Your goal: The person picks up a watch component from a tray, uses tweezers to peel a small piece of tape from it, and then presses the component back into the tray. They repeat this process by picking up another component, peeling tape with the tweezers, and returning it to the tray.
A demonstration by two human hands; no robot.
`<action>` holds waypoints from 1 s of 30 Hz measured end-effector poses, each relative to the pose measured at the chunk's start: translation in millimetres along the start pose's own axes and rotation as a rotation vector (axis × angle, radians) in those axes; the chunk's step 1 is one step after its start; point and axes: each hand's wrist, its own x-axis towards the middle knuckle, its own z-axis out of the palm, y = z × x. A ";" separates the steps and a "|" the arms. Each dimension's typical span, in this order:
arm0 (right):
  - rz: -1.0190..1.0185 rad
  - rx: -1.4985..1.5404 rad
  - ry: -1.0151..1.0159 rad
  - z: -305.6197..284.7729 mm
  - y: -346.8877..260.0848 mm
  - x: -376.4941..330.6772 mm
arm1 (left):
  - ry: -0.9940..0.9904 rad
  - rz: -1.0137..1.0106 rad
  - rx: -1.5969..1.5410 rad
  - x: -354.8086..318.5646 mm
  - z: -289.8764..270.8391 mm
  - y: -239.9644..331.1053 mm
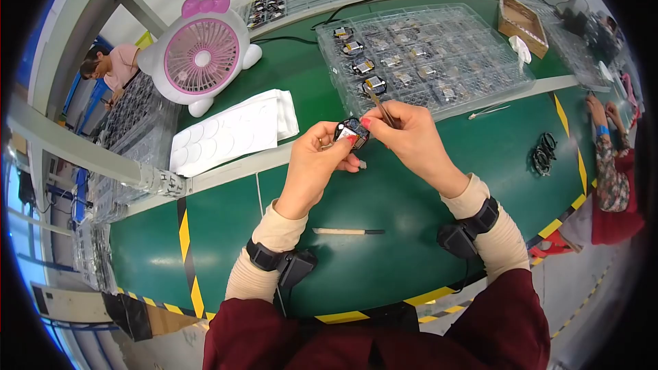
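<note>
My left hand (310, 170) is closed on a small round black electronic module (351, 127), pinched between thumb and fingers above the green table. A pale piece shows under its fingertips, too small to name. My right hand (417, 138) grips a pair of metal tweezers (381, 105), whose far end points up and away over the tray. Its thumb and index finger meet at the module's right edge; whether they press on it, I cannot tell. Just beyond both hands lies a clear plastic tray (524, 88) with several similar modules in its left column and smaller parts in other cells.
A pink-and-white fan (202, 59) and paper sheets (229, 131) stand at left. Nearer lies a slim stick tool (348, 231). Coiled black cables (543, 155) and a white tie (488, 112) are at right, a wooden box (538, 42) beyond. A co-worker's hands (603, 113) show far right.
</note>
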 end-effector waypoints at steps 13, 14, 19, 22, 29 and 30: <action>-0.664 -0.580 0.061 11.2 14.4 -5.6 | -0.002 -0.170 -0.434 4.0 -2.9 2.0; -0.663 -0.588 0.034 11.2 15.0 -6.2 | 0.008 -0.157 -0.408 4.3 -1.9 0.4; -0.371 -0.214 0.075 3.9 10.1 1.8 | -0.015 -0.184 -0.378 6.1 -9.1 -1.4; -0.101 0.019 0.141 -18.9 -8.9 7.3 | -0.010 -0.221 -0.409 6.7 -7.3 4.3; -0.066 0.324 0.237 -51.1 -34.2 12.4 | -0.017 -0.108 -0.213 16.5 -16.9 5.1; -0.078 0.335 0.250 -55.3 -36.1 11.8 | -0.002 -0.079 -0.156 20.8 -20.4 8.7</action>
